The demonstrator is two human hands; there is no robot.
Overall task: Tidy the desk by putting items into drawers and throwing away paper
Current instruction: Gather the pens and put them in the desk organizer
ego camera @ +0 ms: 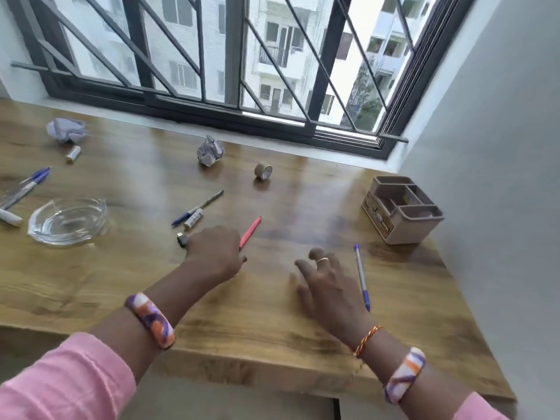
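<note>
My left hand (213, 253) is curled over the near end of a pink pen (251, 231) on the wooden desk (242, 328) and grips it. A small black object (181, 239) lies just left of that hand. My right hand (328, 283) hovers with fingers spread and relaxed, holding nothing, just left of a blue-capped pen (361, 275). A blue pen (198, 207) and a white marker (194, 218) lie beyond the left hand. Two crumpled paper balls (210, 150) (66, 129) sit near the window. No drawer is in view.
A beige desk organiser (401, 209) stands at the right by the wall. A roll of tape (263, 170) stands mid-desk. A glass dish (69, 221), several pens (25, 189) and a small white tube (73, 153) lie at the left.
</note>
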